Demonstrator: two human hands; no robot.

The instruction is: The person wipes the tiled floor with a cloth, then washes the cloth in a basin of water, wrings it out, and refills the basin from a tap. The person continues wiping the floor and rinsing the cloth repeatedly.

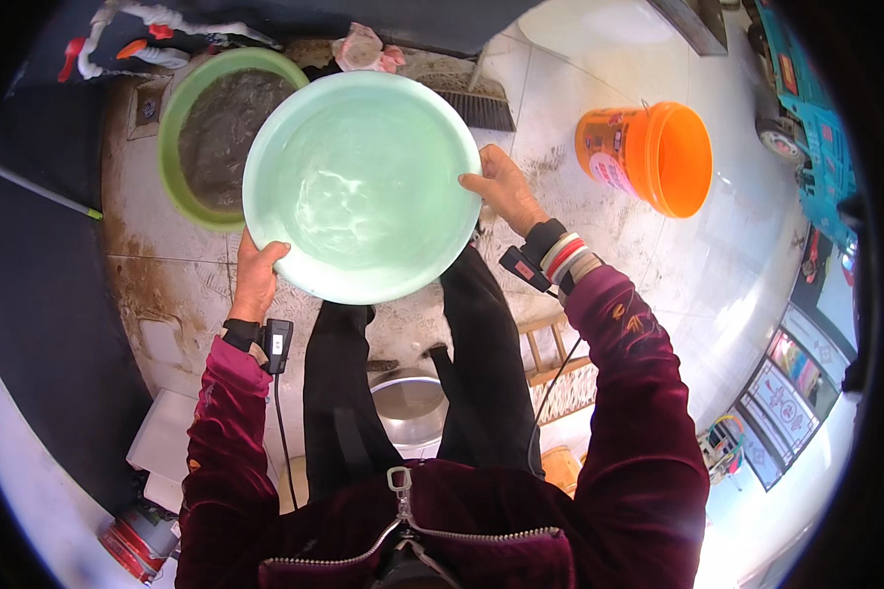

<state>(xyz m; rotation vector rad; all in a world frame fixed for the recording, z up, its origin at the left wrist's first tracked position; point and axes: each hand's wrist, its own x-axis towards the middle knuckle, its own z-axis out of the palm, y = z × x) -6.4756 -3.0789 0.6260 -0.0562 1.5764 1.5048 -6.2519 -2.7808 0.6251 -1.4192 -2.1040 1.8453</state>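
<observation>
A large pale green basin (363, 187) is held up in front of me, above the floor, with what looks like clear water in it. My left hand (255, 275) grips its near left rim, thumb over the edge. On the right rim, my right hand (506, 187) is closed with the thumb on top and fingers underneath. Partly behind the held basin stands a green tub (174, 167) of murky grey water on the floor. Both wrists wear bands with small black devices and cables.
An orange bucket (673, 157) lies tipped at the right. A broom head (481, 106) and a crumpled pink-white bag (363, 49) are at the back. Pipes (157, 20) run along the far left wall. A metal pot (410, 412) and wooden chair (560, 373) are near my legs.
</observation>
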